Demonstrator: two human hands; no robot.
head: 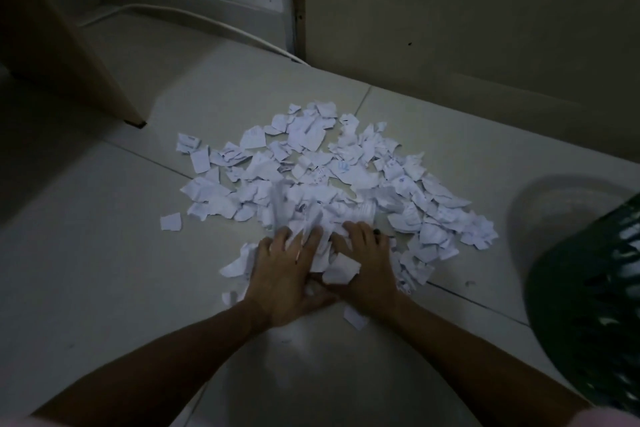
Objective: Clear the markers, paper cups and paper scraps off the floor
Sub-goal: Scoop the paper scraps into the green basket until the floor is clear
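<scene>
Scraps (311,163) gathering is my step: left hand (287,274) and right hand (367,263) close together, fingers curled into paper, and next I lift the bundle toward the green basket (588,288) at right.

Torn matt paper scraps (322,170) on smooth, seemingly glazed tiles (104,236) (dim light).
</scene>
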